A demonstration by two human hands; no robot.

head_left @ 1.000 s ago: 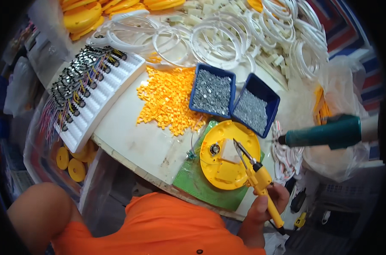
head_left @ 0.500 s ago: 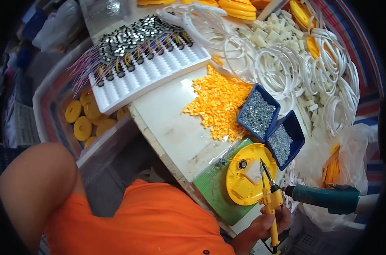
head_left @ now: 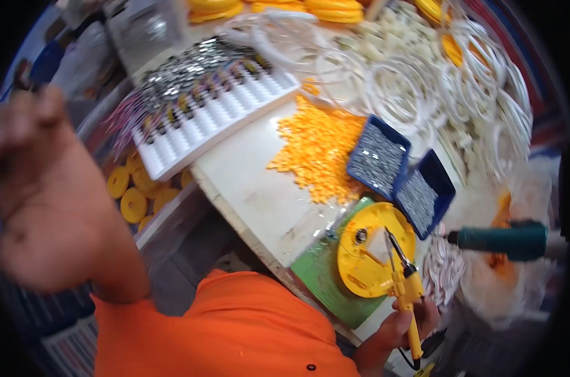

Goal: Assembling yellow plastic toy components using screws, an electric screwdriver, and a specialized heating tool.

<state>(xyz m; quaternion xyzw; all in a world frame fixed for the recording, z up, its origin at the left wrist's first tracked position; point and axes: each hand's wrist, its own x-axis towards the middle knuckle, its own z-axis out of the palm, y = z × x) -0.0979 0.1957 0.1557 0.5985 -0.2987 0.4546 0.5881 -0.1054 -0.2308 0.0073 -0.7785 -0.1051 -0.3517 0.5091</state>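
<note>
My right hand [head_left: 417, 322], at the lower right, is closed around the yellow handle of a soldering iron [head_left: 408, 290]. Its dark tip and a thin metal tube beside it point up over a round yellow plastic shell [head_left: 360, 273]. Inside the shell are a white square block [head_left: 378, 245] and a small round black-and-silver part [head_left: 361, 236]. Beneath the shell lies a green mat [head_left: 319, 276]. At the far left my left hand [head_left: 37, 188] is raised close to the camera, away from the table. Motion smears its fingers, so whether it holds anything is unclear.
Two blue trays of small metal parts [head_left: 377, 157] stand behind the shell, beside a heap of small orange pieces [head_left: 316, 147]. A white ribbed tray [head_left: 219, 119] carries wired parts. White coils [head_left: 398, 85] lie farther back. A teal electric screwdriver [head_left: 501, 240] juts in from the right.
My left arm, bent at the left edge before, has swung up so its hand now shows. My right hand still holds the soldering iron over the shell. The whole view has shifted slightly.
</note>
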